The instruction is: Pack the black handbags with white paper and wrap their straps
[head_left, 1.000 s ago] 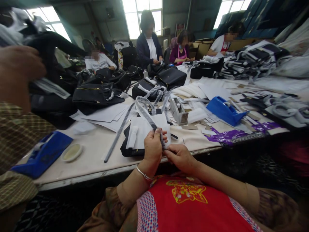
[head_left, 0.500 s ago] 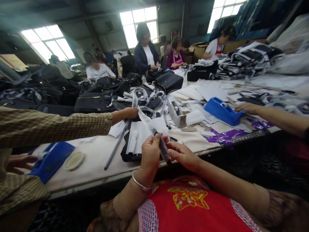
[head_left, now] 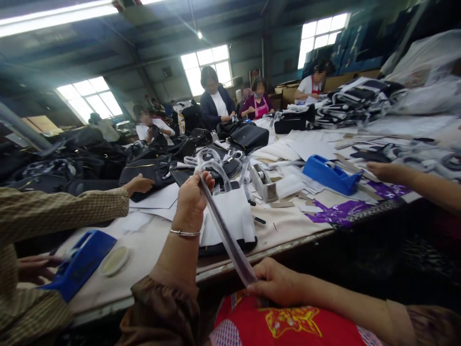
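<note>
A long plastic-wrapped strap point(head_left: 226, 236) is stretched at a slant between my two hands. My left hand point(head_left: 191, 199), with a silver bangle on the wrist, grips its upper part over the table. Lower down, near my red apron point(head_left: 248, 319), my right hand point(head_left: 279, 281) pinches the other end. Behind the strap lies a black bag point(head_left: 216, 249), mostly covered by a white sheet point(head_left: 237, 214). More clear wrapped strap point(head_left: 216, 166) loops up beyond my left hand.
Blue tape dispensers stand at left point(head_left: 84, 259) and right point(head_left: 331, 175), and a grey one point(head_left: 263, 182) is in the middle. A round dish point(head_left: 115, 261) sits at left. Co-workers' hands reach in from the left point(head_left: 139, 184) and right point(head_left: 385, 172). Black bags point(head_left: 146, 173) are heaped behind.
My hands have moved apart along the strap, the left up and leftward, the right downward. The co-worker's hand at left has let go of the strap and drawn back. The view has tilted up.
</note>
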Action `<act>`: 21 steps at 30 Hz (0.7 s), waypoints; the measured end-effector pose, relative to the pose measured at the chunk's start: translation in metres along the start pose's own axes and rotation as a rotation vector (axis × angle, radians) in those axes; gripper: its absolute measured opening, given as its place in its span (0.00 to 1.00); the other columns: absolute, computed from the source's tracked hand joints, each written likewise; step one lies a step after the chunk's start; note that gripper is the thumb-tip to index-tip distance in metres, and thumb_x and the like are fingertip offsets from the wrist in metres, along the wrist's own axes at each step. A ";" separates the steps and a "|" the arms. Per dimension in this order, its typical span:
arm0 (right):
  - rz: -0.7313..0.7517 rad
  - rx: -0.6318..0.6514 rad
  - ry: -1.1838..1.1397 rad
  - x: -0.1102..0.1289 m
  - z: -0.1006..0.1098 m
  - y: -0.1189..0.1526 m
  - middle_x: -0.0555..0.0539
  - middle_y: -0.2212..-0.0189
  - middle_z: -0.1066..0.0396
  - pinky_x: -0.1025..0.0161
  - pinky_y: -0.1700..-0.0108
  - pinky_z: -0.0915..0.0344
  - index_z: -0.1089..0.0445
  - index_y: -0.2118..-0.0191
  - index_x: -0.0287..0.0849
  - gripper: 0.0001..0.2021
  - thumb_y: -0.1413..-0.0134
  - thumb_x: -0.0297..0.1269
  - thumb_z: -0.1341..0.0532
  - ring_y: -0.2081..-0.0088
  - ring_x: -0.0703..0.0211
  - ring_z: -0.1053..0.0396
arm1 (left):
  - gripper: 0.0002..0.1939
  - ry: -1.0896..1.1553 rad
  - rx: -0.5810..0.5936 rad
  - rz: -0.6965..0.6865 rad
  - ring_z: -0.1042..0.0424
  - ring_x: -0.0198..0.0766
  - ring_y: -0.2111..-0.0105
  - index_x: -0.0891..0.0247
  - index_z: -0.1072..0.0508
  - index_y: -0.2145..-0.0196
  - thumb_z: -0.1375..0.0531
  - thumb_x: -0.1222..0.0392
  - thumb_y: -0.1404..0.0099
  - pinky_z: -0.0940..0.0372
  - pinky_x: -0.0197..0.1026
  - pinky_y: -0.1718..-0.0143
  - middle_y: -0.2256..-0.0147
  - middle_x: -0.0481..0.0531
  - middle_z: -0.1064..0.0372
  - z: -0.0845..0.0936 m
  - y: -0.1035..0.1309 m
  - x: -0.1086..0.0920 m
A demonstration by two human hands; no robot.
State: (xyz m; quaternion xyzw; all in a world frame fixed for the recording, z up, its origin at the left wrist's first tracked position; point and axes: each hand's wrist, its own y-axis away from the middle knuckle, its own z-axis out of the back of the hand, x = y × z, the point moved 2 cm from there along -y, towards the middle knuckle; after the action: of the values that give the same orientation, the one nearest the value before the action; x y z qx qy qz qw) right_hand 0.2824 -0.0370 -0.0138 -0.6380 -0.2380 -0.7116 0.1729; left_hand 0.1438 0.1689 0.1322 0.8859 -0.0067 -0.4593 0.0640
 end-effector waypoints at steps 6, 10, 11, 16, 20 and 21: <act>-0.063 -0.201 -0.188 0.009 0.016 -0.006 0.50 0.82 0.31 0.70 0.79 0.43 0.33 0.76 0.39 0.18 0.46 0.49 0.38 0.81 0.65 0.37 | 0.33 -0.099 0.450 0.127 0.24 0.46 0.56 0.64 0.24 0.52 0.40 0.33 0.40 0.28 0.44 0.58 0.53 0.63 0.25 0.026 0.049 0.049; -0.046 -0.314 -0.199 0.017 0.029 -0.020 0.50 0.83 0.32 0.68 0.78 0.41 0.33 0.77 0.39 0.21 0.47 0.54 0.38 0.81 0.65 0.36 | 0.24 -0.418 0.502 0.261 0.26 0.38 0.70 0.68 0.20 0.61 0.30 0.45 0.46 0.31 0.38 0.67 0.67 0.57 0.24 0.065 0.099 0.103; -0.038 -0.316 -0.175 0.018 0.030 -0.024 0.50 0.83 0.32 0.68 0.77 0.41 0.33 0.77 0.39 0.22 0.46 0.54 0.38 0.81 0.64 0.36 | 0.20 -0.457 0.487 0.267 0.28 0.36 0.73 0.68 0.20 0.63 0.30 0.47 0.45 0.33 0.37 0.70 0.71 0.54 0.25 0.070 0.105 0.109; 0.011 -0.361 0.159 0.018 0.031 -0.031 0.50 0.80 0.32 0.66 0.73 0.43 0.31 0.75 0.40 0.17 0.39 0.44 0.44 0.77 0.63 0.37 | 0.15 -0.473 0.315 0.100 0.45 0.26 0.81 0.67 0.21 0.69 0.31 0.50 0.43 0.48 0.30 0.80 0.82 0.43 0.40 0.080 0.098 0.098; 0.063 -0.594 0.620 0.020 0.045 -0.021 0.49 0.79 0.34 0.64 0.70 0.47 0.34 0.78 0.42 0.15 0.42 0.39 0.42 0.74 0.62 0.41 | 0.15 -0.393 0.210 -0.068 0.48 0.26 0.80 0.66 0.20 0.66 0.31 0.50 0.43 0.51 0.31 0.80 0.82 0.41 0.45 0.085 0.091 0.082; 0.043 -0.621 0.618 0.021 0.048 -0.018 0.49 0.80 0.34 0.64 0.70 0.47 0.34 0.79 0.42 0.16 0.42 0.40 0.42 0.74 0.62 0.41 | 0.15 -0.369 0.190 -0.100 0.48 0.26 0.80 0.65 0.20 0.66 0.31 0.50 0.43 0.51 0.31 0.79 0.82 0.42 0.45 0.087 0.091 0.080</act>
State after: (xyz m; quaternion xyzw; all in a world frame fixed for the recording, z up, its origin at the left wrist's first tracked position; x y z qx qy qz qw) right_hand 0.3093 0.0056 0.0082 -0.4217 0.0633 -0.9031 0.0508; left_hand 0.1239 0.0636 0.0287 0.7881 -0.0174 -0.6137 -0.0449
